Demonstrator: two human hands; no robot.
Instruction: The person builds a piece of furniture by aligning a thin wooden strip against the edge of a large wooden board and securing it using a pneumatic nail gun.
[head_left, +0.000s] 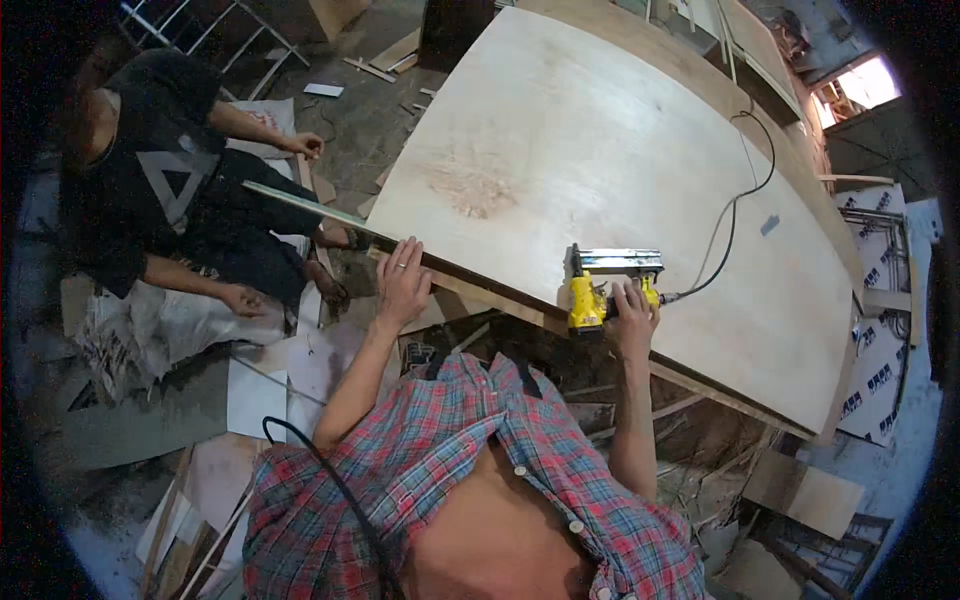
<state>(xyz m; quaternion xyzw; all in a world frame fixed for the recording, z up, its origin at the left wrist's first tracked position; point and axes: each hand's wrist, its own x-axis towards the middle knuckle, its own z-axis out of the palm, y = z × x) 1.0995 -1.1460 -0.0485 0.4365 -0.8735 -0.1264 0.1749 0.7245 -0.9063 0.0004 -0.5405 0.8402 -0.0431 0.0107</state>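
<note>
- Step in hand: fixing an edge strip (330, 215) along the near edge of the plywood sheet (600, 150).
- Right hand (634, 308): grip closed around the yellow nail gun (597, 287), which sits on that edge, hose (735, 200) trailing across the sheet.
- Left hand (402, 283): flat, fingers spread, pressing the strip against the edge.
- Judgement: the next shot calls for the strip held flush and the gun square.

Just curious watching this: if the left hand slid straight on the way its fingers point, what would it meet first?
The left hand points up across the plywood sheet. Its fingers already lie on the thin edge strip there; beyond that only bare sheet shows, though depth is hard to judge.
</note>
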